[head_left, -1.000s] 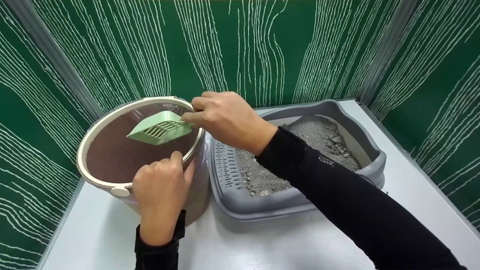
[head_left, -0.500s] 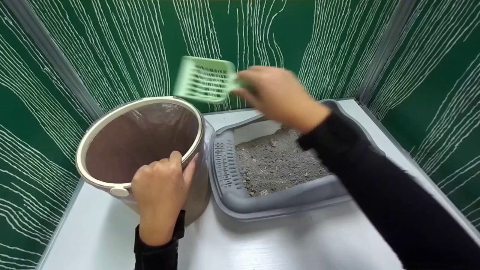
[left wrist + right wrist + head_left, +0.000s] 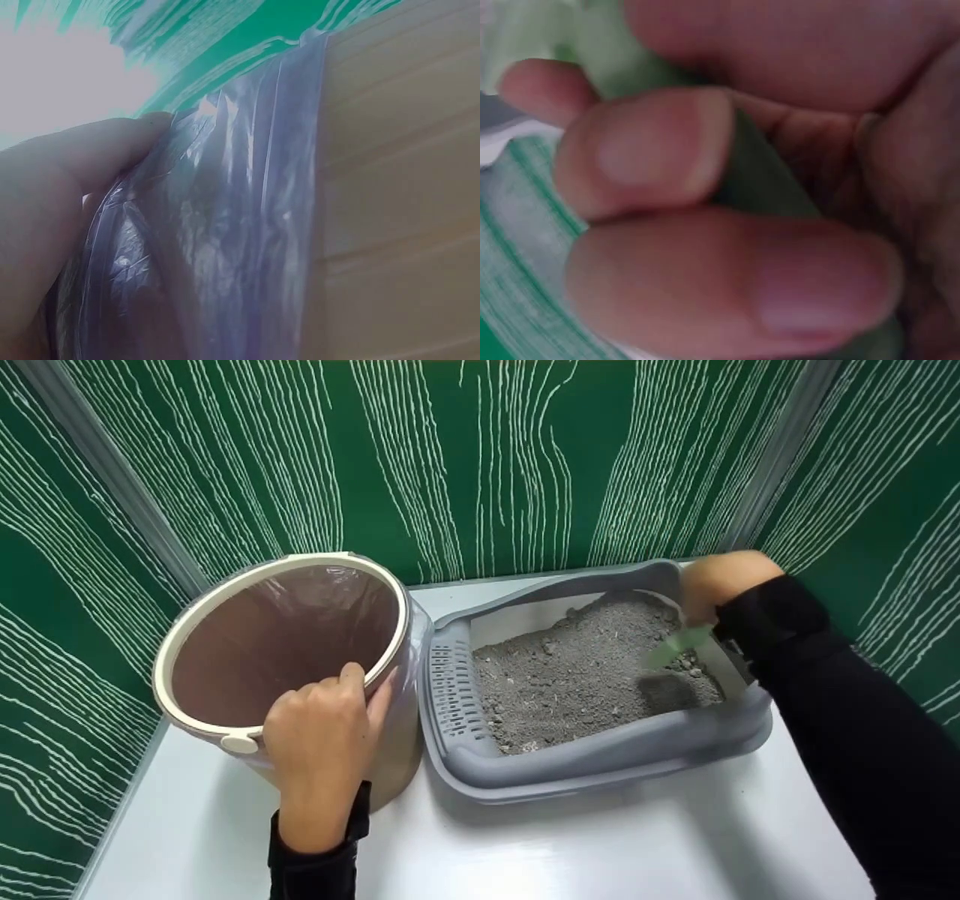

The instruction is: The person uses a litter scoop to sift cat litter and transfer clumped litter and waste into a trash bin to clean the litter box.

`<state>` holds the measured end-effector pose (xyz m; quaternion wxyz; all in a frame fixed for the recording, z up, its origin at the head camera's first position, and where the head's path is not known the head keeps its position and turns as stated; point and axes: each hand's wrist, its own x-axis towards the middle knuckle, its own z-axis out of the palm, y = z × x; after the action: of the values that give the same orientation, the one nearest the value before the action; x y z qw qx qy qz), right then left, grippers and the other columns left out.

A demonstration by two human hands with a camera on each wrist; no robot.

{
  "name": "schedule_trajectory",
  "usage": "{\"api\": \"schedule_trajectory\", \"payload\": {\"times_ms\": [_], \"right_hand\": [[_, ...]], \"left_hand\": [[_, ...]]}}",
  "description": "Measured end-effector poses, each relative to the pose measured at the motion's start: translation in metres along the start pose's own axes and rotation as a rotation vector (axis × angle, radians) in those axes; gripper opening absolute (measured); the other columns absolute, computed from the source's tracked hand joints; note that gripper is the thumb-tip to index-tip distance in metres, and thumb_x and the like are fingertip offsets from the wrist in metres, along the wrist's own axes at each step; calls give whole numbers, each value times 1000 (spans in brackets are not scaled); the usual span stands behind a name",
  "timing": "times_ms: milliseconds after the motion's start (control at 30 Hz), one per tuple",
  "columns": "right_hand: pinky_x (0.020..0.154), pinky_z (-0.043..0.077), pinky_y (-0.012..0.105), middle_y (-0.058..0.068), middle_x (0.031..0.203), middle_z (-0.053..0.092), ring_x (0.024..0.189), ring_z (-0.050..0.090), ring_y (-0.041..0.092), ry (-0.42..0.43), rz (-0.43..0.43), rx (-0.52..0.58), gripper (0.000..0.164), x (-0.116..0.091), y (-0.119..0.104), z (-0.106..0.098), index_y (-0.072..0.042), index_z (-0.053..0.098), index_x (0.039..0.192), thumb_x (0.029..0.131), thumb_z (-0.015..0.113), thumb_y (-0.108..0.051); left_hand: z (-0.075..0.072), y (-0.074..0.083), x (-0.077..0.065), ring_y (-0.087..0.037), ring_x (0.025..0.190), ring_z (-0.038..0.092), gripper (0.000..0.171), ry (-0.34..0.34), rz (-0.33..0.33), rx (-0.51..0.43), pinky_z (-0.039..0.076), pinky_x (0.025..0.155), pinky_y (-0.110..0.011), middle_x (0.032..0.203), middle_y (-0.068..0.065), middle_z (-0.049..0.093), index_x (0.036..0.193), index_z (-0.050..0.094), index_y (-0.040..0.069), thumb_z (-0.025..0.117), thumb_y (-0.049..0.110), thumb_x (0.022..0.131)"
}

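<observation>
My left hand grips the near right rim of a trash can, which has a clear plastic liner folded over its outside. Inside, the can looks brownish. My right hand is over the right end of the grey litter box, blurred in the head view. Its fingers wrap round the handle of a light green litter scoop. The scoop slants down over the grey cat litter, with a dark shadow below it. Part of the scoop is hidden by the hand.
The can and the litter box stand side by side on a white table. Green panels with white wavy lines close off the back and both sides. A slotted ledge runs along the box's left end.
My right hand has carried the litter scoop from over the trash can, up and rightward, then down over the right part of the litter box. The left hand stays on the rim.
</observation>
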<state>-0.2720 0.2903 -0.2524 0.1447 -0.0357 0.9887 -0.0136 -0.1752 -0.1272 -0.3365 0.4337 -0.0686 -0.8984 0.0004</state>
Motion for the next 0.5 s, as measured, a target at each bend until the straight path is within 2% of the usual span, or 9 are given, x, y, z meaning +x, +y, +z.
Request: {"api": "schedule_trajectory", "payload": {"times_ms": [33, 100, 200, 267, 367, 500], "right_hand": [[51, 44, 28, 1, 66, 56, 58, 51, 16, -1, 1, -7, 21, 0, 5, 2, -15, 52, 61, 74, 67, -7], [53, 40, 28, 0, 64, 53, 60, 49, 16, -8, 6, -49, 27, 1, 13, 6, -20, 43, 57, 67, 62, -3], [54, 38, 27, -2, 62, 51, 60, 49, 17, -18, 13, -71, 32, 5, 19, 12, -22, 40, 53, 68, 62, -4], [55, 40, 28, 1, 64, 55, 62, 53, 19, -29, 27, -80, 27, 10, 19, 18, -19, 49, 54, 70, 66, -6], [56, 44, 32, 6, 69, 58, 66, 56, 23, -27, 34, -101, 18, 18, 18, 31, -15, 56, 57, 71, 65, -5], [57, 44, 33, 9, 74, 56, 68, 51, 24, -48, 24, -148, 19, 26, 19, 43, -14, 57, 59, 74, 59, -2]], "left_hand": [[0, 0, 0, -37, 44, 57, 47, 1, 1, 4, 37, 43, -43, 48, -12, 53, 67, 55, 5, 79, 40, 86], [0, 0, 0, -37, 44, 57, 47, 2, 1, 8, 37, 43, -43, 48, -12, 53, 66, 54, 5, 80, 39, 86], [0, 0, 0, -36, 44, 57, 48, 2, 3, 11, 37, 43, -43, 48, -12, 53, 66, 54, 5, 79, 40, 86], [0, 0, 0, -36, 44, 56, 48, 3, 2, 10, 37, 43, -43, 47, -12, 52, 66, 54, 5, 79, 41, 87], [0, -1, 0, -36, 43, 56, 49, 6, 2, 8, 36, 43, -43, 47, -12, 52, 66, 54, 5, 78, 41, 87], [0, 0, 0, -36, 44, 57, 48, -1, 0, 6, 37, 43, -43, 48, -12, 53, 67, 55, 5, 78, 41, 87]]}}
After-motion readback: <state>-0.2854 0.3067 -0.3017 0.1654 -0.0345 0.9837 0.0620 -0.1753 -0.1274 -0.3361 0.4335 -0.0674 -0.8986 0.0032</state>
